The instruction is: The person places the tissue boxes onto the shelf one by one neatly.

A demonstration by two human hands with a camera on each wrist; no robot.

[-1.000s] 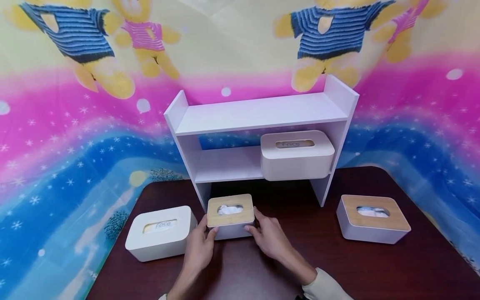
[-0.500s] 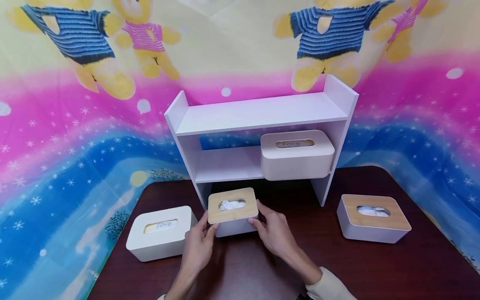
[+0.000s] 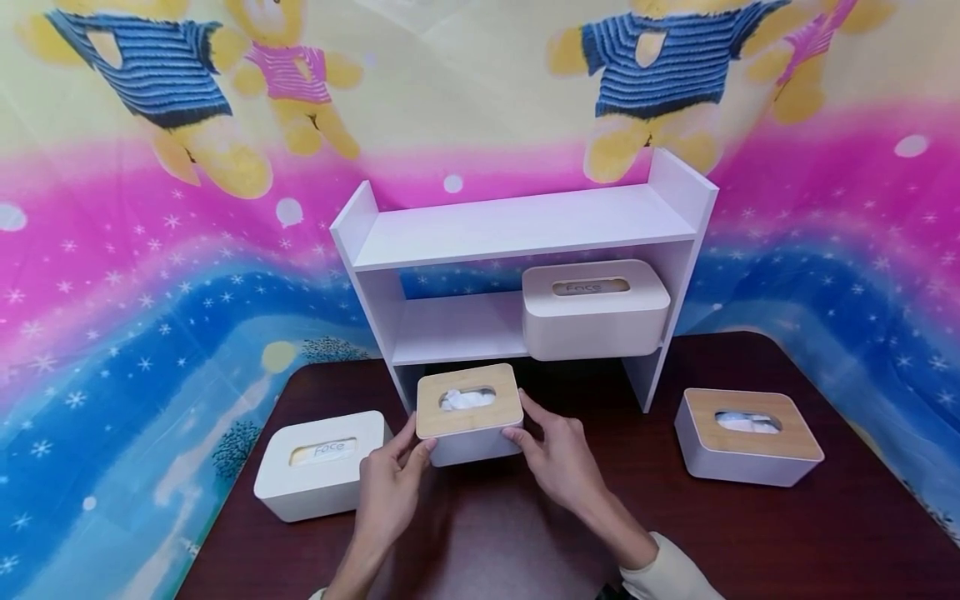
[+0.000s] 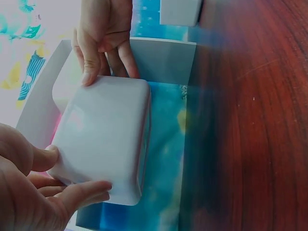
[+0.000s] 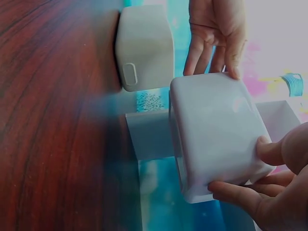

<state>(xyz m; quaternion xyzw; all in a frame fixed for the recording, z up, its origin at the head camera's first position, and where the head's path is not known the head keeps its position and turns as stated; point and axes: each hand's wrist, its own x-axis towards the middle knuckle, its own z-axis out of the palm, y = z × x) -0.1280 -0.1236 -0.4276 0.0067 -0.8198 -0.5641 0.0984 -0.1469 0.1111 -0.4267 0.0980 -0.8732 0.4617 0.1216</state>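
Note:
Between both hands is a small white tissue box with a wooden lid and white tissue showing in its oval slot. My left hand grips its left end, thumb on the front face. On the right end my right hand holds it the same way. The box is raised off the table, slightly turned, in front of the white shelf. In the left wrist view the white side of the tissue box faces the camera, and the right wrist view shows the tissue box clear of the dark tabletop.
A cream tissue box marked "Face" stands left on the dark red table, close to the left hand. Another "Face" box sits on the middle shelf at right. A wooden-lidded box stands far right. Behind hangs a patterned cloth.
The tissue box has risen off the table in both hands, shifting slightly right and turning a little, its right end higher. The other boxes and the shelf have not moved.

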